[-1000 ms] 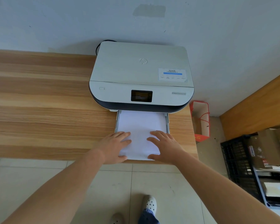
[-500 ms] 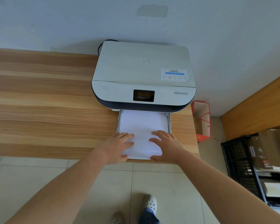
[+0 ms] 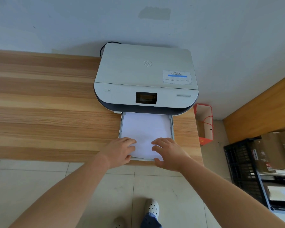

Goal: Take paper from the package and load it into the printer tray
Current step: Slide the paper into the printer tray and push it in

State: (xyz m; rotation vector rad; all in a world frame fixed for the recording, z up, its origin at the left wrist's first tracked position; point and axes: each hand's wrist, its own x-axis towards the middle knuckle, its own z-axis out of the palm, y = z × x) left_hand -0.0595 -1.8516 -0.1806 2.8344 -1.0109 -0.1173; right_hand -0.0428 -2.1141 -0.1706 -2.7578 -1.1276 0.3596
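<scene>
Pressing flat on the paper (image 3: 145, 129): left hand (image 3: 119, 151) and right hand (image 3: 169, 153), fingers straight and spread, palms down on the near end of the white stack, grip on nothing, just resting on top. Thumbs hang at the tray's (image 3: 172, 127) front edge; whether they touch the tray lip is hard to tell. Paper lies in the pulled-out tray, far end hidden under the printer (image 3: 146, 76). Near corners of the stack covered by both hands. Printer sits on the wooden desk (image 3: 39, 104) against the wall, dark screen on front, sticker text too small to read. Red paper bag (image 3: 204, 124) on the floor beside the desk; black crate (image 3: 242, 170) partly cut off at right.
</scene>
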